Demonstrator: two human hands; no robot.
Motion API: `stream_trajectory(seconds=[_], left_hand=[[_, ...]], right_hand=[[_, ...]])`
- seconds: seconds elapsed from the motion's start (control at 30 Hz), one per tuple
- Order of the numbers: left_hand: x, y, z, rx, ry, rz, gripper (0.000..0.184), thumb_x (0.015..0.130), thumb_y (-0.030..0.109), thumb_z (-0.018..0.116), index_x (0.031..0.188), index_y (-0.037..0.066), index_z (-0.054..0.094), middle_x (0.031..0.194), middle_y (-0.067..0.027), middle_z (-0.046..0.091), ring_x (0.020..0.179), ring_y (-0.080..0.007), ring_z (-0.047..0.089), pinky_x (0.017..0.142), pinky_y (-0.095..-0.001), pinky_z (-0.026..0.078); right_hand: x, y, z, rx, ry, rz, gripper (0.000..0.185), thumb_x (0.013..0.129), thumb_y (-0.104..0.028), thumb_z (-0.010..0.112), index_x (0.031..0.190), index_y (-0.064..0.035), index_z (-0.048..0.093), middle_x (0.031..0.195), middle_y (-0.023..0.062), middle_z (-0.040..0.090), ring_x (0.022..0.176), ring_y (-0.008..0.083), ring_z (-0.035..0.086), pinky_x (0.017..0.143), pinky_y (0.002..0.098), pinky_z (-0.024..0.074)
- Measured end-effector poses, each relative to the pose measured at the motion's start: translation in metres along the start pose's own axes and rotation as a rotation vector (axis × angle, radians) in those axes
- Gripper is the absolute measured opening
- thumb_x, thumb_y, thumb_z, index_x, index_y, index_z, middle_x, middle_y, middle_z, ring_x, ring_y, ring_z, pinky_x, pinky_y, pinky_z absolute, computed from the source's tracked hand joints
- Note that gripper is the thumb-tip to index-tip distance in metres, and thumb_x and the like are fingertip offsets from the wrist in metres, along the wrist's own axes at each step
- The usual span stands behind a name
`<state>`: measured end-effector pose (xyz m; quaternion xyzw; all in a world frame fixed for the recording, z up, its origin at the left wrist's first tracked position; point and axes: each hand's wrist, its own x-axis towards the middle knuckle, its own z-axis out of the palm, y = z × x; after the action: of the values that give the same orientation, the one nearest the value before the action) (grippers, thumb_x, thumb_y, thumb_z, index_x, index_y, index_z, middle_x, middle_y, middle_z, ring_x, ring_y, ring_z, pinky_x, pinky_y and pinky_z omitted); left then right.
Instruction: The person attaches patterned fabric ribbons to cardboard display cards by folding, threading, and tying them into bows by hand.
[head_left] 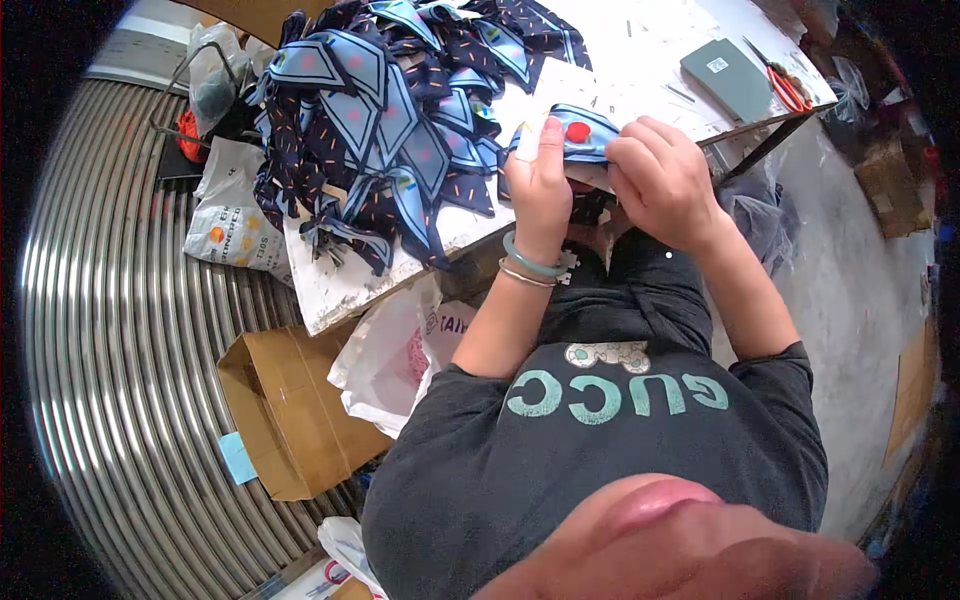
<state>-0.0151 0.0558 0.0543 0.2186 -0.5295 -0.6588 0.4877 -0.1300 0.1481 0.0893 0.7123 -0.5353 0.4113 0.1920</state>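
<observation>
My left hand (540,188), with bracelets at its wrist, is closed on the left part of a blue, dark-edged printed scarf (590,150); its thumb lies on top. A small white piece, perhaps a label, shows beside that thumb. My right hand (665,180) has its fingers curled closed on the scarf's right part. Between the two hands a round red spot (577,132) shows on the cloth. The scarf is held at the table's front edge, above my lap. A large heap of similar scarves (380,120), dark navy and light blue with pointed ends, lies to the left.
The white table (640,40) carries a grey-green box (716,80) and red-handled scissors (788,90) at the right. Below its left end are a white plastic bag (385,370) and an open cardboard box (300,410). A ribbed metal shutter (130,300) stands at left.
</observation>
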Motion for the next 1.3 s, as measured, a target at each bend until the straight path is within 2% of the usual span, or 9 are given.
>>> stream_trajectory(seconds=[0.1, 0.13, 0.27, 0.43, 0.63, 0.73, 0.9, 1.1, 1.3], left_hand=[[-0.009, 0.006, 0.014, -0.098, 0.101, -0.026, 0.031, 0.100, 0.024, 0.048, 0.087, 0.001, 0.063, 0.079, 0.0008, 0.060, 0.068, -0.0053, 0.051, 0.059, -0.0220, 0.041], [-0.010, -0.001, 0.009, -0.070, 0.084, 0.003, 0.027, 0.099, 0.020, 0.047, 0.107, -0.002, 0.060, 0.098, -0.0047, 0.063, 0.084, -0.0116, 0.059, 0.076, -0.0266, 0.047], [-0.012, -0.007, 0.011, -0.108, 0.197, 0.081, 0.027, 0.099, 0.021, 0.047, 0.105, -0.002, 0.061, 0.098, -0.0048, 0.064, 0.085, -0.0122, 0.059, 0.077, -0.0285, 0.048], [-0.013, -0.005, 0.017, -0.053, 0.235, 0.121, 0.030, 0.100, 0.021, 0.047, 0.098, -0.005, 0.062, 0.090, -0.0030, 0.063, 0.080, -0.0081, 0.055, 0.066, -0.0246, 0.045], [-0.031, -0.026, 0.022, 0.063, 0.343, 0.127, 0.032, 0.099, 0.025, 0.048, 0.109, -0.003, 0.059, 0.102, -0.0078, 0.064, 0.089, -0.0159, 0.063, 0.073, -0.0292, 0.052], [-0.029, -0.016, 0.027, -0.417, 0.225, 0.091, 0.037, 0.099, 0.029, 0.047, 0.120, -0.001, 0.051, 0.107, -0.0094, 0.062, 0.094, -0.0186, 0.063, 0.078, -0.0314, 0.055], [-0.031, -0.018, 0.023, -0.371, 0.237, 0.150, 0.042, 0.100, 0.031, 0.047, 0.126, -0.002, 0.046, 0.115, -0.0100, 0.059, 0.099, -0.0169, 0.061, 0.082, -0.0296, 0.051], [-0.037, -0.021, 0.022, -0.137, 0.225, 0.335, 0.042, 0.100, 0.030, 0.047, 0.125, -0.004, 0.046, 0.115, -0.0122, 0.058, 0.102, -0.0196, 0.059, 0.088, -0.0322, 0.048], [-0.031, -0.043, -0.006, 0.911, 0.294, 0.958, 0.061, 0.086, -0.004, 0.065, 0.138, -0.008, 0.033, 0.101, -0.0208, 0.062, 0.088, -0.0262, 0.065, 0.071, -0.0358, 0.054]], right_hand=[[-0.013, 0.006, 0.014, -0.183, 0.254, -0.166, 0.019, 0.072, -0.005, 0.061, 0.089, -0.0037, 0.054, 0.070, 0.0079, 0.053, 0.060, 0.0272, 0.054, 0.054, 0.0374, 0.0436], [-0.013, 0.011, 0.017, -0.208, 0.304, -0.196, 0.025, 0.069, -0.003, 0.063, 0.093, -0.0031, 0.055, 0.070, 0.0079, 0.056, 0.059, 0.0265, 0.055, 0.054, 0.0364, 0.0446], [-0.007, 0.003, 0.015, 0.197, 0.281, 0.294, 0.023, 0.063, -0.002, 0.065, 0.085, -0.0045, 0.057, 0.072, 0.0087, 0.056, 0.063, 0.0274, 0.057, 0.058, 0.0363, 0.0477], [-0.005, 0.015, 0.004, 0.125, 0.104, 0.290, 0.017, 0.063, -0.002, 0.064, 0.075, -0.0052, 0.053, 0.073, 0.0088, 0.055, 0.067, 0.0300, 0.058, 0.060, 0.0377, 0.0474], [-0.009, 0.011, 0.020, -0.280, 0.334, 0.102, 0.016, 0.063, 0.000, 0.061, 0.075, -0.0030, 0.052, 0.071, 0.0105, 0.053, 0.065, 0.0310, 0.056, 0.057, 0.0382, 0.0463], [0.000, 0.002, 0.020, 0.249, 0.384, 0.503, 0.022, 0.062, 0.001, 0.061, 0.083, -0.0028, 0.057, 0.072, 0.0098, 0.053, 0.063, 0.0296, 0.055, 0.056, 0.0381, 0.0464], [0.006, 0.010, 0.011, 0.143, 0.316, 0.276, 0.020, 0.063, -0.002, 0.061, 0.083, -0.0033, 0.057, 0.073, 0.0113, 0.054, 0.064, 0.0299, 0.055, 0.057, 0.0380, 0.0461], [0.006, 0.009, 0.017, -0.237, 0.326, 0.214, 0.013, 0.063, -0.010, 0.062, 0.069, -0.0044, 0.052, 0.069, 0.0103, 0.051, 0.063, 0.0293, 0.053, 0.058, 0.0391, 0.0397], [0.006, 0.009, 0.021, -0.121, 0.433, 0.032, 0.019, 0.056, -0.008, 0.064, 0.065, -0.0060, 0.048, 0.070, 0.0087, 0.049, 0.062, 0.0280, 0.049, 0.057, 0.0380, 0.0370]])
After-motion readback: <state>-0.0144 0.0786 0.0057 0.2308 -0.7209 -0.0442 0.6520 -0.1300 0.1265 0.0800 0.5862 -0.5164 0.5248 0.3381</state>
